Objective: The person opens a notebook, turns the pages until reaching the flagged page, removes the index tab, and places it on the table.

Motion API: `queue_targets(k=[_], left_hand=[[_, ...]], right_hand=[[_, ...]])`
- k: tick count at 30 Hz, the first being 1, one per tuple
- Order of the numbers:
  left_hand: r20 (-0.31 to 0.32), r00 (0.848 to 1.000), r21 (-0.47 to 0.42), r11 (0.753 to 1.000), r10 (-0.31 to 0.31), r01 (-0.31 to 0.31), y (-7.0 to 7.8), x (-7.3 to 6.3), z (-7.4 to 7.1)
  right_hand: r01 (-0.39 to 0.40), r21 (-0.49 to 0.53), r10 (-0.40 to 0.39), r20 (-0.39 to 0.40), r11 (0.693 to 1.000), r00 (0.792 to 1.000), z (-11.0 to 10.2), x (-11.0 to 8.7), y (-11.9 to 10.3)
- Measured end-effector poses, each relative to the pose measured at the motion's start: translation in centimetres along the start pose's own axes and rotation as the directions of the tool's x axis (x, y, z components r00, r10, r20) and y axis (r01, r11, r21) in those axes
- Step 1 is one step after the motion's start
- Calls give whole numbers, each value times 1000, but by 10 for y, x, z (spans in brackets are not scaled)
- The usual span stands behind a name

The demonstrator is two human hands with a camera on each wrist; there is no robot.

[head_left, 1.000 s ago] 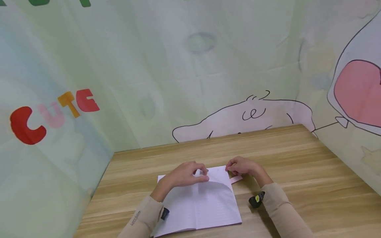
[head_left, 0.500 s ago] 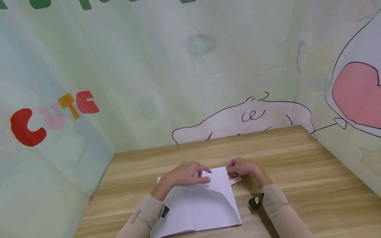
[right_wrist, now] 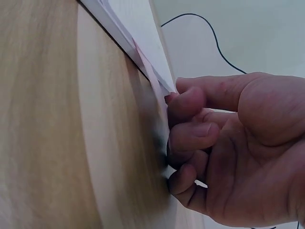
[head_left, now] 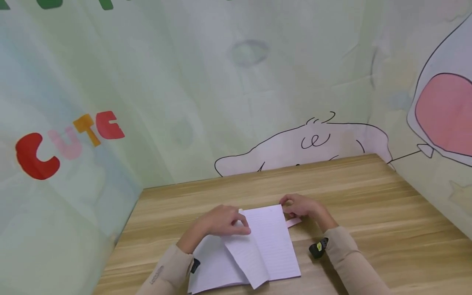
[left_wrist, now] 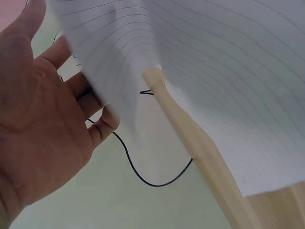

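Observation:
An open notebook (head_left: 274,246) with lined white pages lies on the wooden table. One loose-standing page (head_left: 248,258) is lifted and curls leftward over the spine. My left hand (head_left: 225,221) is at the top of this page, its relaxed fingers against the paper. In the left wrist view the page covers some fingertips of the left hand (left_wrist: 52,109). The right hand (head_left: 300,205) pinches the notebook's top right corner, other fingers curled, as the right wrist view shows of that hand (right_wrist: 228,138). A pale pink strip (head_left: 293,222) sticks out from the right edge beneath it.
The wooden table (head_left: 368,229) extends around the notebook. Printed cloth walls (head_left: 184,102) stand along its back and both sides. A black wrist camera (head_left: 318,248) sits at the right cuff.
My left hand has moved slightly left and down. The page, earlier bowed up from the right side, has swung across to the spine. The right hand stays at the corner.

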State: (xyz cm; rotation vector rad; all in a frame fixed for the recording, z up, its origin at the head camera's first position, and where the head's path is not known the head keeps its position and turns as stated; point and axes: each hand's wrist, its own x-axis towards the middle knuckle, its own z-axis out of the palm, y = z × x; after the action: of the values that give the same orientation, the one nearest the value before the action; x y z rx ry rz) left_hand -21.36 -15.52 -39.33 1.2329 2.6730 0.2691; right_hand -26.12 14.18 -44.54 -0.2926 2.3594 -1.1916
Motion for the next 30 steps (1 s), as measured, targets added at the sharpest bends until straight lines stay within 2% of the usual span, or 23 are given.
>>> queue_targets(k=[5,11,18,22,26,30], left_hand=[[32,998,-34,998,-51,52,-5,-14,4],[15,994,-67,992,-105,105,-9,-23,11],[91,988,-109,984,-128,138,-11,-33,15],[116,982,-119,979,-152,165,-14,-37,18],[129,981,-137,977,-148,165,-19,-41,21],[125,983,-158,976,-134,153,-21,-39,21]], right_hand=[[-21,12,21,-11,1000,1000,1,0,-1],[13,47,-11,-56,999,998,3,3,0],[39,106,-38,-12,994,999,4,4,-1],[27,127,-29,11,992,1000,6,5,0],[19,114,-20,3,993,1000,8,6,1],[16,107,-13,-34,994,999,9,9,0]])
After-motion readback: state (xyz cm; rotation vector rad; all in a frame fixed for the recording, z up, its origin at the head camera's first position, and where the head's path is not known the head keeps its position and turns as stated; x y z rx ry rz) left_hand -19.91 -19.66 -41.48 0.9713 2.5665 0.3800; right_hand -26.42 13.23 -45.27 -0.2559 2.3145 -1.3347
